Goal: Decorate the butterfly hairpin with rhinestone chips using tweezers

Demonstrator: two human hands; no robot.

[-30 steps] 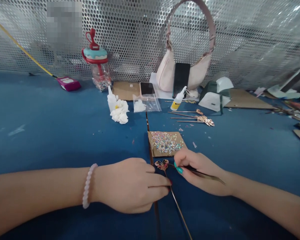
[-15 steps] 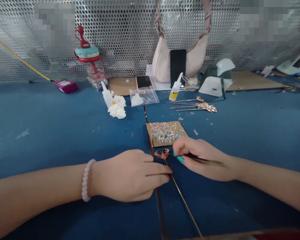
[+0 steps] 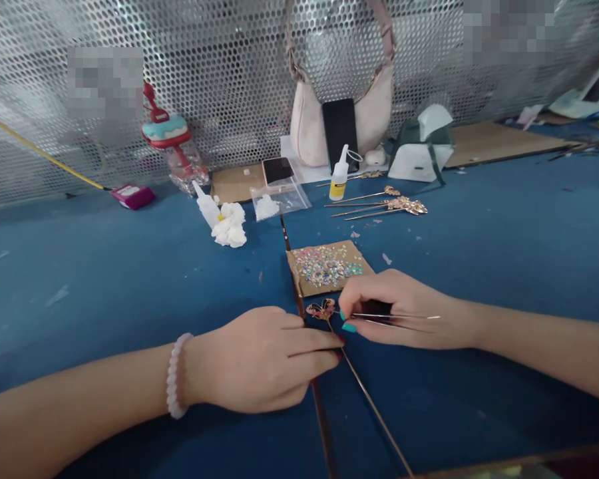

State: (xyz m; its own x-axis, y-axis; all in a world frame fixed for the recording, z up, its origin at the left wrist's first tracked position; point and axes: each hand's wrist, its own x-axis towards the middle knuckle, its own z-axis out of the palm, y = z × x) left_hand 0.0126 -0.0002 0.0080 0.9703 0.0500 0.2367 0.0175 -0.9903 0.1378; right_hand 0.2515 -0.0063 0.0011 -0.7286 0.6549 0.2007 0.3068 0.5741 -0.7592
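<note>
A butterfly-topped hairpin (image 3: 364, 389) lies on the blue table, its long metal stick slanting toward me. My left hand (image 3: 259, 359), with a beaded bracelet at the wrist, grips the stick just below the butterfly head (image 3: 321, 310); the thumb is hidden. In my right hand (image 3: 399, 309) is a pair of tweezers (image 3: 404, 319), pinched between thumb and forefinger. Their tips point left, right by the butterfly's edge; whether they touch it or hold anything is too small to tell. Just beyond lies a cardboard piece (image 3: 307, 287) covered with tiny glittering rhinestones (image 3: 327, 266).
Several gold hairpins (image 3: 399, 205) lie farther back, beside a glue bottle (image 3: 338, 183). Crumpled tissue (image 3: 229, 226) with another bottle (image 3: 207, 205) and a plastic bag (image 3: 279, 203) sit left of them. A handbag (image 3: 307, 126), phone (image 3: 340, 133) and tissue box (image 3: 422, 156) stand along the perforated panel.
The camera view has tilted and shifted slightly. My right hand has turned the tweezers, whose rear ends now show apart and more level. My left hand keeps its place on the hairpin.
</note>
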